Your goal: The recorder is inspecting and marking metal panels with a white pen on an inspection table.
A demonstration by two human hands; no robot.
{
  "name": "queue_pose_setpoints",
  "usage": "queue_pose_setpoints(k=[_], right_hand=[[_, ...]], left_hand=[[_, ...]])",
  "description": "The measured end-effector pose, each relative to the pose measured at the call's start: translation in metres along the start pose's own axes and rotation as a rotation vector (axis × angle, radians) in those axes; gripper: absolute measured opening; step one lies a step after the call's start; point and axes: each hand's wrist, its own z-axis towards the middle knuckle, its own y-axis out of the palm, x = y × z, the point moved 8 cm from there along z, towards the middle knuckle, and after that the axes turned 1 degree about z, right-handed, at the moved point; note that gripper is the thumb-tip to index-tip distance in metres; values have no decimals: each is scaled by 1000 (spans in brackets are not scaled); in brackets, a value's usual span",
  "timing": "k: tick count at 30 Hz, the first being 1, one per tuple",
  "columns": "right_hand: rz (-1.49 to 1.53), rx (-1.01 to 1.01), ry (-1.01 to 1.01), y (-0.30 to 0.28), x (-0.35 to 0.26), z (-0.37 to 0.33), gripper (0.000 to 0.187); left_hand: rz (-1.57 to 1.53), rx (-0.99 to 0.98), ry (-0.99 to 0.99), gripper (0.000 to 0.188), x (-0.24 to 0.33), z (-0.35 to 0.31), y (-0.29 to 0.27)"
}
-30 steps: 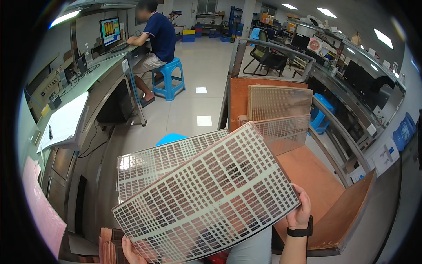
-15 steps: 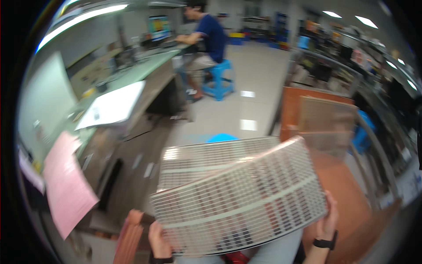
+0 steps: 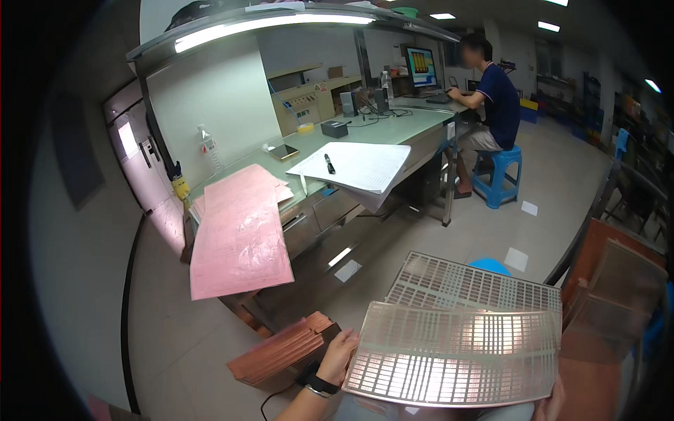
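A thin copper-toned circuit board panel (image 3: pixel 449 354) with a grid of slots hangs between my hands, tilted toward me and shining with reflections. My left hand (image 3: pixel 340 356) grips its left edge. At the lower right corner my right hand (image 3: pixel 552 401) holds it, mostly hidden behind the panel and cut by the frame. Just beyond lies a second panel of like pattern (image 3: pixel 484 282), partly covered by the held one. Left of my left hand, a stack of copper-coloured sheets (image 3: pixel 284 353) stands on edge.
A long bench (image 3: pixel 246 151) carries pink sheets (image 3: pixel 242 235) overhanging its edge, white papers (image 3: pixel 358 165) with a pen (image 3: pixel 329 164), and a bottle (image 3: pixel 208 149). A person (image 3: pixel 498 105) sits on a blue stool (image 3: pixel 497 177) at a monitor. Copper-brown boards (image 3: pixel 604 302) lean at right.
The view has swung left, bringing the bench and pink sheets further into sight. The held panel, slanted up to the right before, now lies more level. Both hands keep their grip.
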Motion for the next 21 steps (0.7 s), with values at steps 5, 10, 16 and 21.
queue_pose_setpoints(k=[5,10,16,21], right_hand=[[-27,17,-33,-9,1,-3,39],[-32,95,-27,-16,0,0,38],[95,-83,-80,-20,10,13,35],[107,-26,-38,-28,15,18,35]], left_hand=[[705,-197,632,28,131,-55,59],[915,79,903,20,259,-60,106],[1310,321,1068,25,355,66,45],[1507,315,1068,28,343,159,14]])
